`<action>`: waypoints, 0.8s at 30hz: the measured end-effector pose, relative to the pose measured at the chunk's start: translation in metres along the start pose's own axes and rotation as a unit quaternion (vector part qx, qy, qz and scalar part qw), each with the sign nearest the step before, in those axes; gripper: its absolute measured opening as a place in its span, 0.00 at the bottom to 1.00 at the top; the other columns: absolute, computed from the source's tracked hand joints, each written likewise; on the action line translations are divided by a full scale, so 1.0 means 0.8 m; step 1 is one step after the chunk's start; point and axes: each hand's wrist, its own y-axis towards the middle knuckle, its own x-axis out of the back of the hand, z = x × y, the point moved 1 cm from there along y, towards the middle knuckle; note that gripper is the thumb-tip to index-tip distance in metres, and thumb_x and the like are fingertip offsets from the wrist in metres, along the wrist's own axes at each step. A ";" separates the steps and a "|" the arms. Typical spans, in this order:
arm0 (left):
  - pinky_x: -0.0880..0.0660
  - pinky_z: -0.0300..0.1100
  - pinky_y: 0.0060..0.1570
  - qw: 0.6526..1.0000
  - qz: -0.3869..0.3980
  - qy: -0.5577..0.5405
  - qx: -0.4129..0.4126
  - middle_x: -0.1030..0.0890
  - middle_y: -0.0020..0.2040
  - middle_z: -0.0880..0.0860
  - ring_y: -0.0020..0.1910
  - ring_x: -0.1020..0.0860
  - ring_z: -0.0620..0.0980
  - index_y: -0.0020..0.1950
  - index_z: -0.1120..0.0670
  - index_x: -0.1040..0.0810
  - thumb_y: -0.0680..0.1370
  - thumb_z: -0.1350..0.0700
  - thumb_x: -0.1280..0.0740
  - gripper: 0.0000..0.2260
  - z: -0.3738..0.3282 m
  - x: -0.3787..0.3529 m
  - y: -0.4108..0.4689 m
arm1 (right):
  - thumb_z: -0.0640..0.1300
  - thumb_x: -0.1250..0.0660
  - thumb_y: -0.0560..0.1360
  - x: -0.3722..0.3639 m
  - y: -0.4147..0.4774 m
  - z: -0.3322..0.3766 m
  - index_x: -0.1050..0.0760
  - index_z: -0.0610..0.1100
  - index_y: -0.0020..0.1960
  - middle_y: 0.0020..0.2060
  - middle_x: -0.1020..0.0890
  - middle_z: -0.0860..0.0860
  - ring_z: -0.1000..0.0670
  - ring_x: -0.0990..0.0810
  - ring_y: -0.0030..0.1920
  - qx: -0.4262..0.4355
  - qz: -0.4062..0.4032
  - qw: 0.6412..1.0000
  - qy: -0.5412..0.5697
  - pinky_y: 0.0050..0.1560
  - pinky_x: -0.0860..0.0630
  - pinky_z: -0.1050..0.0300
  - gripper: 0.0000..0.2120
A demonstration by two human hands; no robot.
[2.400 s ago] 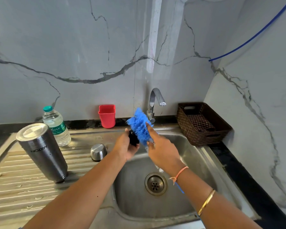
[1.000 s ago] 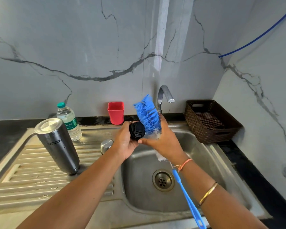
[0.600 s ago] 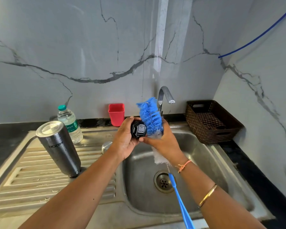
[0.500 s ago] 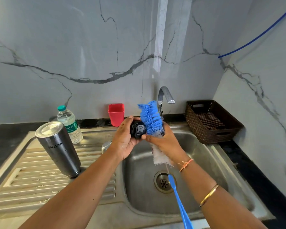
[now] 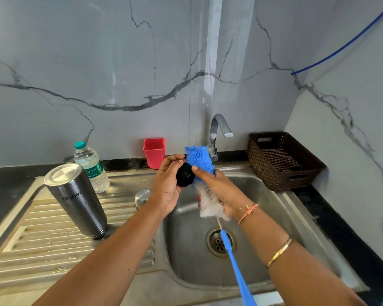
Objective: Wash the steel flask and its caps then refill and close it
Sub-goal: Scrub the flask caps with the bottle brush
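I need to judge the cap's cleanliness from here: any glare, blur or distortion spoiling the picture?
Head view: a bright vertical glare streak runs down the marble wall above the tap; the wide-angle lens stretches things near the frame edges; the black cap in the left hand reads as a dark mass with little surface detail; the bottle brush looks sharp.

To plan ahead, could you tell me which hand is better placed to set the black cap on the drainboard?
Likely left: the left hand holds the black cap, nearer the drainboard; the right hand grips the brush.
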 end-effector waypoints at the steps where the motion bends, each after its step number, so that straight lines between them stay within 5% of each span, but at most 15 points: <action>1: 0.26 0.40 0.38 1.000 -0.001 -0.009 -0.003 0.22 0.41 0.48 0.42 0.24 0.45 0.43 0.52 0.26 0.79 0.65 0.40 0.10 0.001 -0.002 0.001 | 0.60 0.27 0.68 -0.002 0.000 0.000 0.28 0.45 0.64 0.49 0.17 0.47 0.47 0.19 0.45 -0.015 0.011 0.999 0.033 0.46 0.20 0.50 0.30; 4: 0.27 0.40 0.41 1.000 -0.012 -0.024 -0.013 0.23 0.42 0.49 0.42 0.24 0.46 0.44 0.52 0.25 0.79 0.63 0.38 0.08 0.004 -0.008 0.002 | 0.51 0.28 0.72 -0.010 -0.003 -0.002 0.25 0.41 0.59 0.39 0.20 0.45 0.46 0.21 0.33 -0.067 0.052 0.981 0.174 0.33 0.22 0.55 0.20; 11: 0.25 0.39 0.32 0.998 -0.054 -0.031 0.006 0.22 0.41 0.50 0.37 0.22 0.45 0.48 0.51 0.26 0.79 0.62 0.37 0.06 0.012 -0.008 0.001 | 0.38 0.34 0.74 -0.023 0.001 -0.001 0.25 0.39 0.52 0.38 0.20 0.42 0.45 0.20 0.35 -0.074 0.055 0.951 0.295 0.39 0.20 0.54 0.08; 15: 0.26 0.43 0.37 0.995 -0.074 -0.054 0.036 0.21 0.38 0.50 0.37 0.23 0.47 0.46 0.50 0.25 0.78 0.62 0.36 0.07 0.012 -0.008 -0.001 | 0.35 0.35 0.73 -0.022 0.003 -0.005 0.25 0.38 0.49 0.38 0.21 0.42 0.45 0.21 0.35 -0.074 0.024 0.957 0.280 0.39 0.21 0.54 0.05; 24: 0.27 0.41 0.34 0.991 -0.077 -0.072 0.083 0.20 0.38 0.49 0.34 0.21 0.47 0.45 0.51 0.23 0.78 0.56 0.34 0.02 0.012 -0.007 0.004 | 0.34 0.33 0.67 -0.025 0.003 -0.010 0.33 0.37 0.67 0.46 0.22 0.38 0.41 0.21 0.43 -0.052 -0.042 0.960 0.270 0.42 0.20 0.46 0.29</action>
